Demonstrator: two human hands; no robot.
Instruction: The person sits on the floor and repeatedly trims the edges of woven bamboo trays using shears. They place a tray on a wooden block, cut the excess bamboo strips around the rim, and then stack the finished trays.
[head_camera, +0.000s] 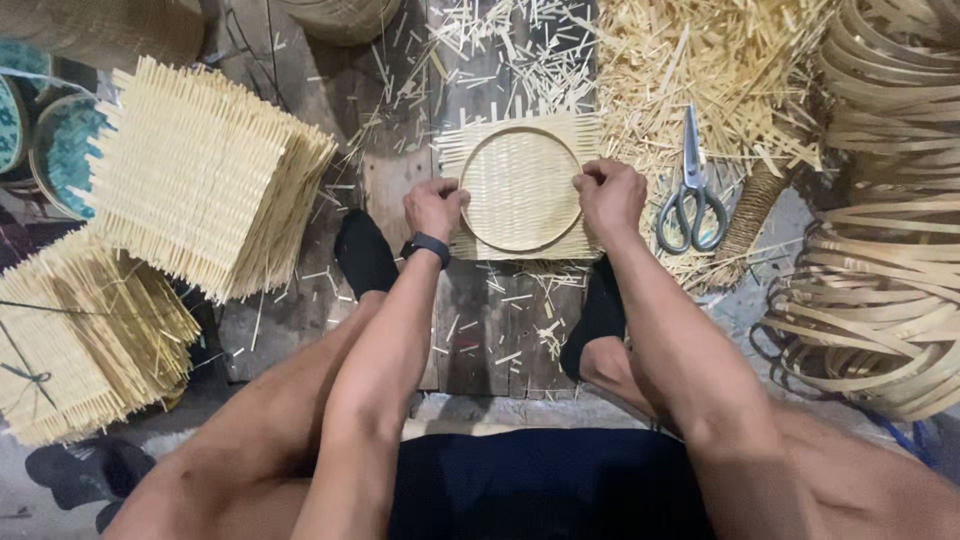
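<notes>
Bamboo strips woven into a square mat are pressed flat on the plank floor beneath a thin round hoop; its rim is pinched by the closed left hand and right hand. Steel scissors lie beside.

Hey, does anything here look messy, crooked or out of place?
Yes: cut bamboo slivers lie scattered over the wooden floor boards, and scissors rest on a heap of offcuts. The woven mat under both hands looks square and undamaged.
</notes>
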